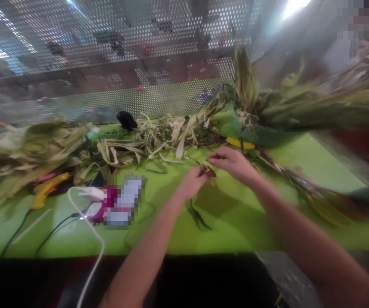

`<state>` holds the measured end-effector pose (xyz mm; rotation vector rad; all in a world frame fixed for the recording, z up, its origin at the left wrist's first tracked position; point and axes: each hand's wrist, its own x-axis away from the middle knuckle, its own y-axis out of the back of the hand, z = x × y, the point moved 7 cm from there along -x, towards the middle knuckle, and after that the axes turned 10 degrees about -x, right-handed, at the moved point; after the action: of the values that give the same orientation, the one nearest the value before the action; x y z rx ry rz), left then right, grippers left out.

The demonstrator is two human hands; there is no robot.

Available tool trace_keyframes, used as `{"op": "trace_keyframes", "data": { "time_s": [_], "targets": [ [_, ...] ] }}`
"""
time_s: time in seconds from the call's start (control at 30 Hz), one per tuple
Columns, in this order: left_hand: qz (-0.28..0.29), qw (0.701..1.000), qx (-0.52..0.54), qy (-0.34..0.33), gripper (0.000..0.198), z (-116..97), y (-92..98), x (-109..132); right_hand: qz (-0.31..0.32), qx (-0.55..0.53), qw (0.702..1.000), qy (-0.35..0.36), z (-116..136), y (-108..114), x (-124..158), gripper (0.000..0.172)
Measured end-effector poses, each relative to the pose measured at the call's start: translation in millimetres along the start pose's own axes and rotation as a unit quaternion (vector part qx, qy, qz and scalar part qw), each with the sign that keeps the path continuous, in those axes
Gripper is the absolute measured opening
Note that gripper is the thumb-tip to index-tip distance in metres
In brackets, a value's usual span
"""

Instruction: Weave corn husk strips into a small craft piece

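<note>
Trailing over the near edge of the green desk, a white cable leads up to a magenta block, with a phone close beside it. A corded yellow tool lies farther left. Right of the phone is a dark strip; whether it joins what the hands work on, I cannot tell.

Above mid-desk, the left hand pinches a small pale scrap, its grip nearly closed. The right hand meets it from the other side, fingertips drawn together; whether that grip has hold of the scrap is too blurred to tell.

The scrap looks feather-light, thin and dry, likely to bend easily and split if tugged. A soft fingertip pinch near each end should suit it.

Beyond lie husks and a green basket, with a mesh screen behind.
</note>
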<state>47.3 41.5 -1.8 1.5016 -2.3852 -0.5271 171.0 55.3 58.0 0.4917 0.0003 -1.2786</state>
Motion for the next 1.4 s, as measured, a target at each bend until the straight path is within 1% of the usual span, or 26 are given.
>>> {"op": "trace_keyframes", "data": {
  "time_s": [0.07, 0.13, 0.27, 0.43, 0.5, 0.57, 0.63, 0.7, 0.77, 0.8, 0.83, 0.9, 0.97, 1.07, 1.13, 1.23, 1.3, 1.4],
  "targets": [
    [0.0, 1.0, 0.011, -0.006, 0.027, 1, 2.2, -1, 0.006, 0.031, 0.999, 0.018, 1, -2, 1, 0.015],
    [0.006, 1.0, 0.01, -0.014, 0.026, 1, 0.1, -1, 0.0, 0.054, 0.998, 0.038, 1, -5, 1, 0.011],
    [0.013, 1.0, -0.006, -0.025, 0.025, -1, -5.9, 0, -0.04, 0.087, 0.993, 0.075, 0, -7, 2, 0.009],
    [0.025, 0.999, -0.004, -0.019, 0.019, -1, -11.2, 3, -0.093, 0.064, 0.991, 0.077, -7, -6, 2, 0.01],
    [0.031, 0.999, 0.012, -0.02, 0.019, -4, -11.6, 4, -0.102, 0.049, 0.992, 0.06, -10, -5, 2, 0.01],
    [0.027, 0.999, 0.036, -0.02, 0.021, -7, -9.7, 5, -0.105, 0.014, 0.994, 0.015, -14, -3, 1, 0.01],
    [0.01, 0.998, 0.067, -0.016, 0.027, -10, -5.4, 5, -0.101, -0.037, 0.994, -0.024, -16, 0, 1, 0.016],
    [-0.021, 0.994, 0.11, -0.001, 0.036, -10, 0.4, 6, -0.085, -0.082, 0.992, -0.046, -16, 0, 1, 0.023],
    [-0.049, 0.985, 0.162, 0.021, 0.044, -6, 4.7, 6, -0.062, -0.119, 0.989, -0.056, -17, -2, 0, 0.027],
    [-0.056, 0.981, 0.184, 0.03, 0.045, -4, 5.6, 6, -0.054, -0.132, 0.988, -0.058, -18, -4, -1, 0.028],
    [-0.057, 0.977, 0.202, 0.035, 0.043, -2, 5.6, 6, -0.052, -0.14, 0.987, -0.058, -20, -5, -1, 0.029],
    [-0.049, 0.971, 0.231, 0.035, 0.035, 1, 4.3, 3, -0.069, -0.135, 0.987, -0.046, -23, -5, -1, 0.026],
    [-0.047, 0.963, 0.264, 0.032, 0.03, 4, 4.2, 1, -0.11, -0.096, 0.989, -0.026, -22, 0, 0, 0.019],
    [-0.081, 0.943, 0.322, 0.033, 0.032, 10, 10.0, -3, -0.164, -0.005, 0.986, 0.027, -10, 7, 5, 0.012],
    [-0.108, 0.93, 0.35, 0.031, 0.032, 12, 14.7, -4, -0.155, 0.06, 0.984, 0.066, 2, 2, 8, 0.009],
    [-0.124, 0.921, 0.37, 0.016, 0.028, 9, 16.5, -4, -0.103, 0.15, 0.977, 0.11, 14, -16, 12, 0.012],
    [-0.129, 0.921, 0.368, 0.012, 0.028, 7, 15.3, -3, -0.086, 0.212, 0.966, 0.122, 16, -25, 15, 0.014],
    [-0.134, 0.927, 0.35, 0.019, 0.029, 6, 12.9, -2, -0.081, 0.281, 0.948, 0.129, 12, -33, 16, 0.011]
  ]
}}
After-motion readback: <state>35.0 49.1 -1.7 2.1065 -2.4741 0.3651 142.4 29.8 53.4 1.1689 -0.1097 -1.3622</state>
